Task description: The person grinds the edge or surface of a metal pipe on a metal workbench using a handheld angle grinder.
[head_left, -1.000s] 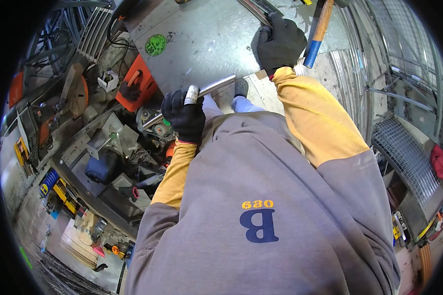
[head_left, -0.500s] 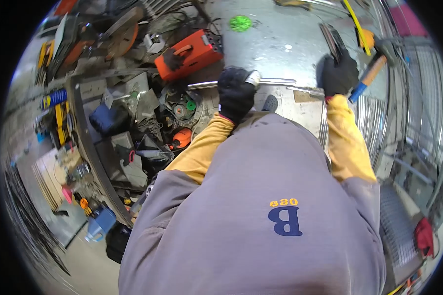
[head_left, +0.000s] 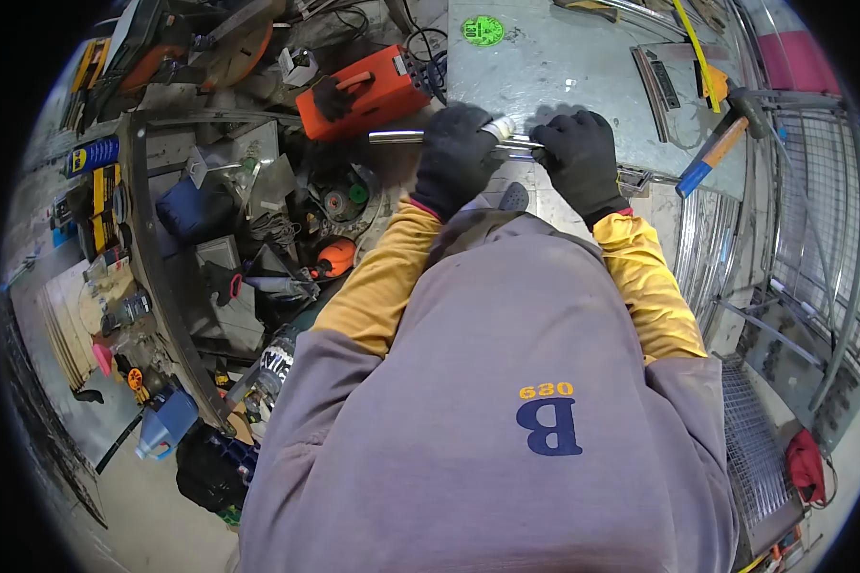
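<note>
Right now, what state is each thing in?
Metal tube, level, held at the table edge, one end sticking out left.
Left hand, gloved, closed around the tube.
Right hand, gloved, gripping the same tube.
Hammer, lying on the table, untouched.
Orange case, lying beside the table, untouched.

light: bright, even, from overhead | glare: pale sheen on sheet, glint on tube | shadow: soft, faint, above right hand | focus: sharp at centre, softer toward rim | lens: strong fisheye, edges bent, corners black
</note>
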### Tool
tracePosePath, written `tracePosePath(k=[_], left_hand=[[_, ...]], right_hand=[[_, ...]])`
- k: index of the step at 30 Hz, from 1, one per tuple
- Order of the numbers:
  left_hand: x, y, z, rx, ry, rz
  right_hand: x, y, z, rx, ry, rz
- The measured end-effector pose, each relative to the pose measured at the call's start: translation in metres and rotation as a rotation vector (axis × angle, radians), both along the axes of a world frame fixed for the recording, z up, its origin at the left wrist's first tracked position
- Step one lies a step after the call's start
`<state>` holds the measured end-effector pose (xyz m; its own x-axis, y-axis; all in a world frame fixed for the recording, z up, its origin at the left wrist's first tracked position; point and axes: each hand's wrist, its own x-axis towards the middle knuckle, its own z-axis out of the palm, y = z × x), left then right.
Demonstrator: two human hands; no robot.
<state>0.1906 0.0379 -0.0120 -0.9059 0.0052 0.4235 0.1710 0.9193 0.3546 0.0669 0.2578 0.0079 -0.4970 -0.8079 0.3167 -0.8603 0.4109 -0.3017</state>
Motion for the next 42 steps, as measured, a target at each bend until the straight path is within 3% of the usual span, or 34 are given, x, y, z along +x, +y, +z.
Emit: tracePosePath(k=[5,8,21,29,34,37,39,40,41,42], left_hand=[[0.033,-0.067,0.030,-0.094,-0.083,0.124],[0.044,-0.086,0.024,-0.032,-0.117,0.046],[0.032,-0.066,0.021,-0.037,-0.168,0.057],[0.027,-0.069,0.014,-0.196,-0.234,0.023],[0.026,-0.068,0.023,-0.180,-0.251,-0.011],[0.029,-0.069,0.022,-0.163,-0.266,-0.033],[0.029,-0.070,0.016,-0.162,-0.225,0.002],[0.027,-0.069,0.018,-0.144,-0.222,-0.017],[0.026,-0.070,0.021,-0.128,-0.221,-0.035],[0.025,-0.071,0.020,-0.137,-0.188,-0.059]], right_hand=[[-0.005,0.001,-0.001,-0.033,-0.021,0.029],[-0.009,0.000,-0.002,-0.032,-0.036,0.054],[-0.005,-0.001,-0.002,0.017,-0.045,0.039],[-0.002,0.001,-0.009,0.037,-0.004,0.016],[0.021,-0.002,0.027,-0.134,-0.044,-0.030],[0.061,0.015,0.032,-0.277,-0.398,-0.109],[0.080,0.021,0.011,-0.205,-1.406,-0.412],[0.083,0.020,-0.004,-0.444,-1.899,-0.477],[0.086,0.029,-0.010,-0.287,-1.373,-0.073],[0.085,0.018,0.000,-0.398,-1.698,-0.312]])
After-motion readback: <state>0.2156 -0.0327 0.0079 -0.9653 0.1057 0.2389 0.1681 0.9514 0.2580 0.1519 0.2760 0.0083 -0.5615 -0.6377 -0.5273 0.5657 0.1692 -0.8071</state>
